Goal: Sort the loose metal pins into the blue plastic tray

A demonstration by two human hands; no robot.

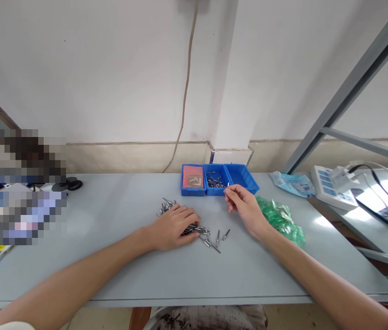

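Observation:
A heap of small metal pins (166, 207) lies on the grey table (118, 256), with a few loose ones (222, 236) strewn to its right. My left hand (171, 227) rests palm down on the heap, fingers curled over the pins. My right hand (244, 206) hovers just in front of three joined blue bins (218, 179), pinching one small pin between thumb and forefinger near the middle bin's front edge. The left bin holds a pink pad, the middle bin holds more pins, the right bin looks bare.
A pile of green plastic bags (281, 219) lies beside my right wrist. A blue packet (292, 184) and a white power strip (329, 185) with cables sit at the right. Devices crowd the left edge. A grey metal frame (348, 87) slants up on the right.

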